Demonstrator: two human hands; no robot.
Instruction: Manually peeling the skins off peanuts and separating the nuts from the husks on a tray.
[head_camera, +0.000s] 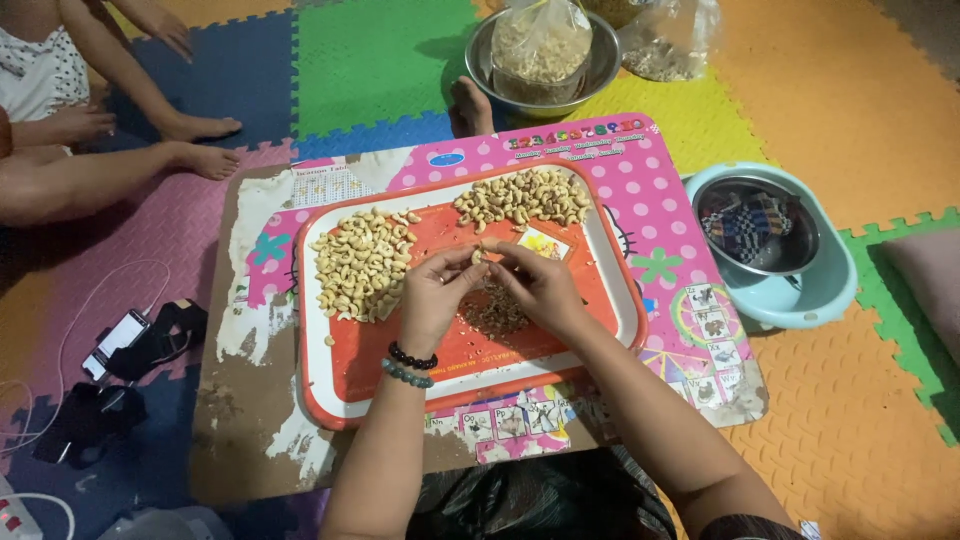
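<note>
A single cashew nut (478, 256) was pinched between the fingertips of both hands over the middle of the orange tray (345, 385). The left hand (437, 290) and the right hand (537, 283) were both closed on it, fingertips meeting; whether its skin was partly off could not be made out at this size. Directly beneath the hands lay a small heap of brown husk scraps (493, 312). To the left sat a pile of pale cashews (362, 263), and toward the far rim a second pile (522, 196). The tray rested on a pink dotted board (660, 205) laid on the foam floor mat (850, 420).

Judgement: the step in hand appeared to be peeling one nut. The next move would call for rubbing the skin free over the scrap heap, then placing the clean nut on the proper pile without mixing the two.
</note>
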